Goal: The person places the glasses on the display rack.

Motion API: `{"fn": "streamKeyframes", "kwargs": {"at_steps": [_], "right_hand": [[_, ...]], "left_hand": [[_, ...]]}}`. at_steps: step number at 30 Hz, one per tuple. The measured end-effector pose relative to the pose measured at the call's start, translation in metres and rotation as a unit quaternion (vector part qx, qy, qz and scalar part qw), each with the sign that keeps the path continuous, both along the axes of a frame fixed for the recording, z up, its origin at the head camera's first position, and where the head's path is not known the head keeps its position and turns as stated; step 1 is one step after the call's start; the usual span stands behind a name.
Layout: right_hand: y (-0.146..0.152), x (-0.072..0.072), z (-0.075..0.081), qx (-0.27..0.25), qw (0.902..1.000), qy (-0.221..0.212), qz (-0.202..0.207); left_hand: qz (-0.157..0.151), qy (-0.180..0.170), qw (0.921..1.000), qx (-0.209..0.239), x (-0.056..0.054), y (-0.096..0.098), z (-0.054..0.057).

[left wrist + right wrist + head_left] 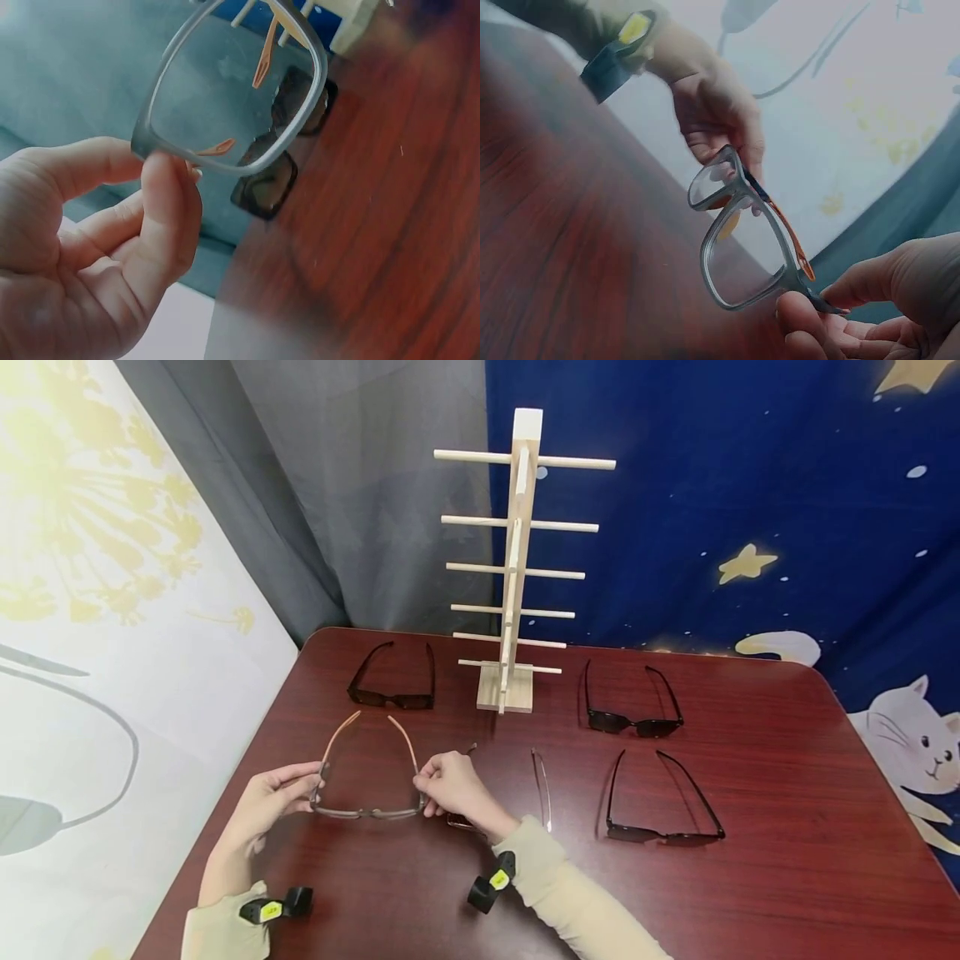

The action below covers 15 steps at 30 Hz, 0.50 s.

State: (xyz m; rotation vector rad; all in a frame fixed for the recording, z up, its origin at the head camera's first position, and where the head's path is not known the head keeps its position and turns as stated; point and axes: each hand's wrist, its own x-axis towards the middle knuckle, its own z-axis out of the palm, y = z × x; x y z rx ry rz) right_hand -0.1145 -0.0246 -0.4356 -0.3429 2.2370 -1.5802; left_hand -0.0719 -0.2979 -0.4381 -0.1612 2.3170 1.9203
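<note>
As the left hand is pinching one hinge end of the grey-rimmed, clear-lensed glasses with orange temple arms, the right hand is gripping the other, and they're holding them over the glossy reddish-brown counter; black-framed sunglasses are resting just behind, a pale wooden peg rack standing beyond!

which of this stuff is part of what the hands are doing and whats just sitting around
In use:
- grey-framed glasses
- left hand and right hand, each holding one side

Just sitting around:
- back-left sunglasses
- back-right sunglasses
- front-right sunglasses
- thin-framed glasses, partly hidden
- wooden rack
</note>
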Motion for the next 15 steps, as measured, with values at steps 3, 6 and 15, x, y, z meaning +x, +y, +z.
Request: {"fn": "streamKeyframes", "kwargs": {"at_steps": [3,6,15], "right_hand": [[0.010,-0.001,0.002,-0.033,0.9989,-0.030,-0.015],[0.019,-0.003,0.005,-0.063,0.9969,-0.043,-0.021],[0.048,-0.004,0.019,-0.116,0.9904,-0.068,-0.034]], "left_hand": [[-0.014,0.013,0.9989,0.043,-0.002,0.007,0.003],[-0.028,0.021,0.9962,0.079,-0.005,0.014,0.006],[-0.064,0.022,0.9903,0.122,-0.022,0.037,0.011]]}}
